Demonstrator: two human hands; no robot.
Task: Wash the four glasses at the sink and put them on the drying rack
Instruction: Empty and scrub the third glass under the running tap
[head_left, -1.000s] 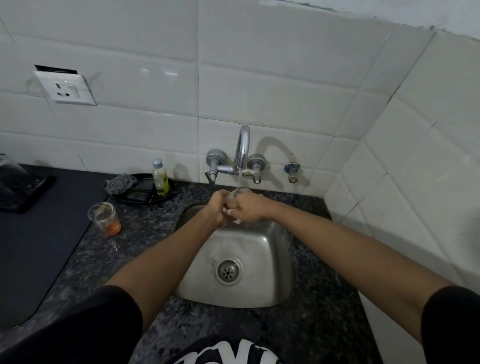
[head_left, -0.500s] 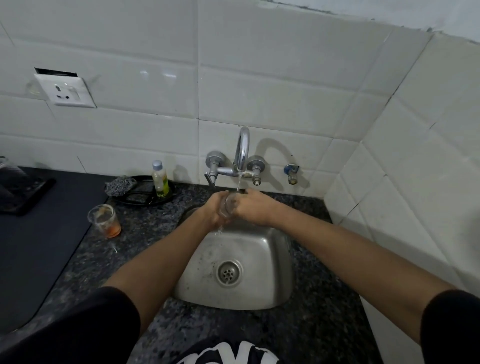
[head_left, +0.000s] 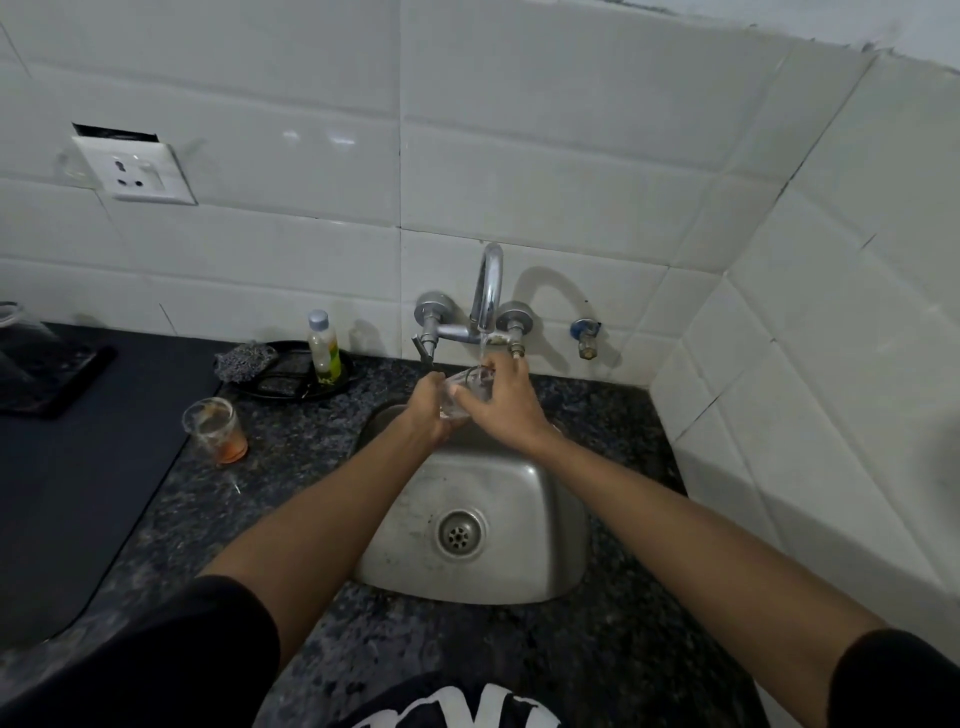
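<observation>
A clear glass (head_left: 460, 395) sits between both hands under the running tap (head_left: 488, 291), above the back of the steel sink (head_left: 550, 530). My left hand (head_left: 428, 410) grips the glass from the left side. My right hand (head_left: 501, 400) holds it from the right, fingers reaching over and into its rim. Water streams from the spout into the glass. A second glass (head_left: 215, 428) with orange residue at its bottom stands upright on the granite counter left of the sink. The drying rack (head_left: 41, 374), a dark tray at the far left, is partly cut off.
A small bottle of green liquid (head_left: 323, 345) and a grey scrubber (head_left: 244, 358) rest on a black dish behind the sink's left corner. A dark mat (head_left: 78, 493) covers the counter at left. A tiled wall closes the right side. A socket (head_left: 134, 171) is on the back wall.
Both hands have stayed under the tap with the glass. The glass has turned more upright, and my right fingers have shifted up over its rim.
</observation>
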